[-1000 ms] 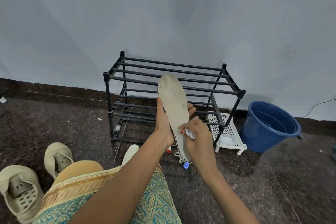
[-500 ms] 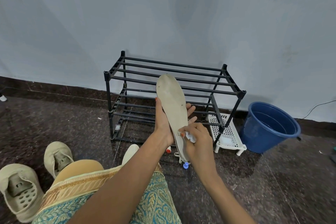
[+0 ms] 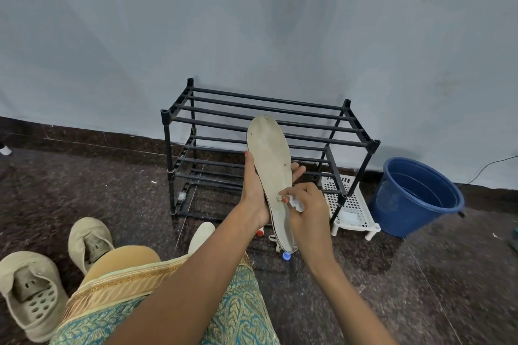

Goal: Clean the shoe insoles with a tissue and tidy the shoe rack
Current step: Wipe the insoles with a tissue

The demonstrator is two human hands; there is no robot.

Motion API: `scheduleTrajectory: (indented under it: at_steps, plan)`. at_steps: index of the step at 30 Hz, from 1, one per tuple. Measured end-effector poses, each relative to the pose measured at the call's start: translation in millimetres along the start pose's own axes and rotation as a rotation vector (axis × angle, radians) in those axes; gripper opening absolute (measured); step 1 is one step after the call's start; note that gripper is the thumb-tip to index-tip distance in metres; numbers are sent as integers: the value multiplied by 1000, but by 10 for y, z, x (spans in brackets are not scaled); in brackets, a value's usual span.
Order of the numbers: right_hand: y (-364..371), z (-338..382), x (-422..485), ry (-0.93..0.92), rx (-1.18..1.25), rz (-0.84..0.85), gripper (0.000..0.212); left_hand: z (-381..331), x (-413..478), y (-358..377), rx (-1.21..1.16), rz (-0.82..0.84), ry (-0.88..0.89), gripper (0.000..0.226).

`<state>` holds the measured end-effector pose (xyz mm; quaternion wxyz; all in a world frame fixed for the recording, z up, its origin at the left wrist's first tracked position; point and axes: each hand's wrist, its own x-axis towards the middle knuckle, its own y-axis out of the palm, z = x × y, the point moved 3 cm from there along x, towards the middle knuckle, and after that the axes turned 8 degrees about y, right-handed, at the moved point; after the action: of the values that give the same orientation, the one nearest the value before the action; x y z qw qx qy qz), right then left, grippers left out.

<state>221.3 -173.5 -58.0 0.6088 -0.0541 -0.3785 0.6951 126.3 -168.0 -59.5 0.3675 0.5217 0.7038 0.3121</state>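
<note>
Bucket (image 3: 392, 210): blue, well right of the grip.
Perforated stand (image 3: 353, 203): white, just right of the grip.
Blue cap (image 3: 286, 256): on the floor below the grip.

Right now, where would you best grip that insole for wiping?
Probably around its narrow waist, from behind, as the left hand does: the insole is thin, flat and held toe-up, so a palm behind backs it against the tissue the right hand presses on.
</note>
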Motion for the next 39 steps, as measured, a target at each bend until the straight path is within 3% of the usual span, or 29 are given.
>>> scheduleTrajectory:
  at_steps: [5,17,25,30,39]
  plan:
    - [-19,-56,-144,-3,-3,8,19,-11,17,-27,-50,-9,62,87]
    - [-76,24,66,17,43,-60,15,13,-32,29,26,20,-47,94]
    - [-56,-60,-94,27,45,-52,19,1,-2,0,-56,-27,35,87]
    - [-80,-99,-117,97,68,-37,19,17,-18,28,-43,-9,18,85]
    - [-29,30,41,45,42,-39,16,21,-33,24,22,2,-40,94]
